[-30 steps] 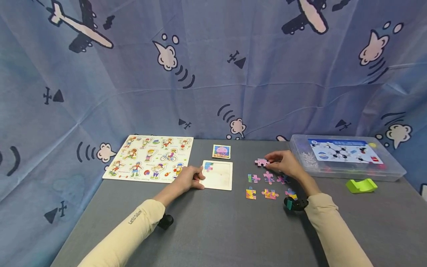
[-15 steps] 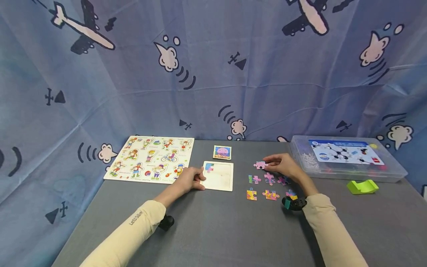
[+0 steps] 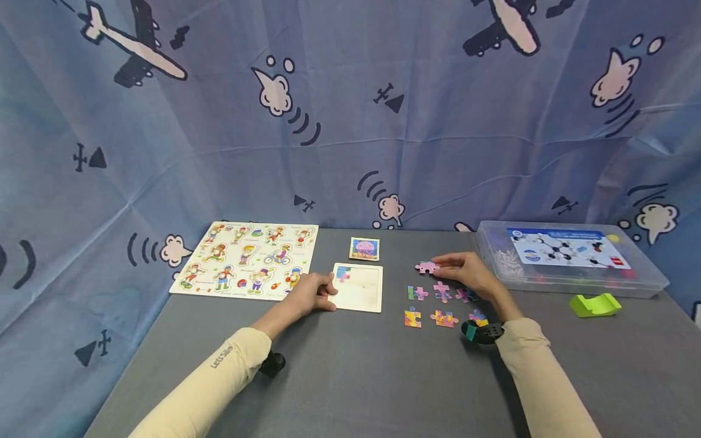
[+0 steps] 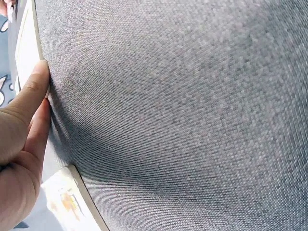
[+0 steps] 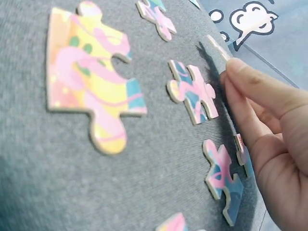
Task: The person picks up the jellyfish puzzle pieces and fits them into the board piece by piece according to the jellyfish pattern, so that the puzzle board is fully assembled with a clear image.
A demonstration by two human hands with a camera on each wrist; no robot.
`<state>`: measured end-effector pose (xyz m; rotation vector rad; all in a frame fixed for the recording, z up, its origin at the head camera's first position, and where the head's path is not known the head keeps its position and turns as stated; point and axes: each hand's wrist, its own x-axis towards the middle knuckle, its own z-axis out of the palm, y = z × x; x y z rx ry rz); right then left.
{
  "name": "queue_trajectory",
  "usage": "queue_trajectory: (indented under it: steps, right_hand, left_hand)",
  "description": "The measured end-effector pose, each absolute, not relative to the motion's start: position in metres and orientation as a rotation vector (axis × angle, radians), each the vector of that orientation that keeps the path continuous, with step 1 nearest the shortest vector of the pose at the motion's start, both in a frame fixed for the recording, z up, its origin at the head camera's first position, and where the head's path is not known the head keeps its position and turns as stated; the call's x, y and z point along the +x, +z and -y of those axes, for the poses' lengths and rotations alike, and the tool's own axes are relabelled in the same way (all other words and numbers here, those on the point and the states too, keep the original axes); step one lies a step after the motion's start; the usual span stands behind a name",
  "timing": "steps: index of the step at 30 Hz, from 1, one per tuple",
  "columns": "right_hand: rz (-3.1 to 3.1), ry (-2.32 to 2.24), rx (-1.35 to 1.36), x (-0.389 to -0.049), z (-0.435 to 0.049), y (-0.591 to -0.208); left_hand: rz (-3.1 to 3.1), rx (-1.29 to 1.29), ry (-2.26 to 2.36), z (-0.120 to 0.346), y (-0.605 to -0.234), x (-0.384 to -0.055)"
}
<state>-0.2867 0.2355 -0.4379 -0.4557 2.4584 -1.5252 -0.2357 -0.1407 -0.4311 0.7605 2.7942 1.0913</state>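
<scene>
In the head view my left hand (image 3: 308, 294) grips the left edge of a pale wooden puzzle tray (image 3: 361, 298), thumb and curled fingers at its rim. One blue-and-pink piece (image 3: 342, 273) lies in the tray's upper left corner. Thumb and fingertips of my right hand (image 3: 468, 272) pinch a pink jigsaw piece (image 3: 425, 267), just behind the loose pieces. Most of that piece is hidden or edge-on in the right wrist view. Below the hand lie several loose pieces, among them a pink one (image 3: 441, 291) and a yellow one (image 3: 412, 317).
Behind the tray lies a small square picture card (image 3: 364, 249) with a pink jellyfish. A board of cartoon figures (image 3: 246, 255) lies left, near my left hand. At the right are a clear plastic box (image 3: 569, 255) and a green holder (image 3: 594, 305). A patterned curtain (image 3: 350, 121) hangs behind.
My right hand has shifted slightly left with the pinched pink piece. The left hand keeps its grip on the tray, and the loose pieces lie as before.
</scene>
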Motion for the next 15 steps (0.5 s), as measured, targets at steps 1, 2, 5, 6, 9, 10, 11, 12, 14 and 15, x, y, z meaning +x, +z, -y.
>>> queue_trajectory:
  steps: [1, 2, 5, 6, 9, 10, 11, 12, 14, 15]
  right_hand:
    - [-2.452, -1.533, -0.459, -0.2864, -0.2356, -0.438]
    - [-2.44, -1.549, -0.452, -0.2862, -0.2355, -0.4379]
    - [-2.401, -1.596, -0.418, -0.2856, -0.2351, -0.4379]
    - [-2.386, -1.612, -0.404, -0.2854, -0.2348, -0.4381]
    - [-2.361, -1.639, -0.375, -0.2851, -0.2338, -0.4385]
    - [-2.359, -1.644, -0.368, -0.2849, -0.2332, -0.439]
    - [-2.356, -1.646, -0.361, -0.2846, -0.2327, -0.4394]
    - [-2.357, -1.648, -0.352, -0.2846, -0.2323, -0.4401]
    - [-2.356, -1.65, -0.343, -0.284, -0.2315, -0.4409]
    - [-2.356, -1.649, -0.343, -0.2836, -0.2308, -0.4411]
  left_hand:
    - [-2.794, 0.76, 1.09, 0.1409, -0.4311, -0.2358]
    - [-2.789, 0.757, 1.093, 0.141, -0.4311, -0.2358]
    - [-2.781, 0.752, 1.104, 0.1412, -0.4313, -0.2359]
    - [-2.781, 0.752, 1.105, 0.1413, -0.4315, -0.2359]
    - [-2.784, 0.744, 1.106, 0.1412, -0.4322, -0.2362]
    - [-2.783, 0.737, 1.108, 0.141, -0.4324, -0.2363]
    - [-2.786, 0.734, 1.105, 0.1409, -0.4328, -0.2365]
    - [-2.785, 0.73, 1.104, 0.1407, -0.4331, -0.2368]
    - [-2.781, 0.724, 1.105, 0.1402, -0.4336, -0.2372]
    - [-2.779, 0.721, 1.109, 0.14, -0.4338, -0.2374]
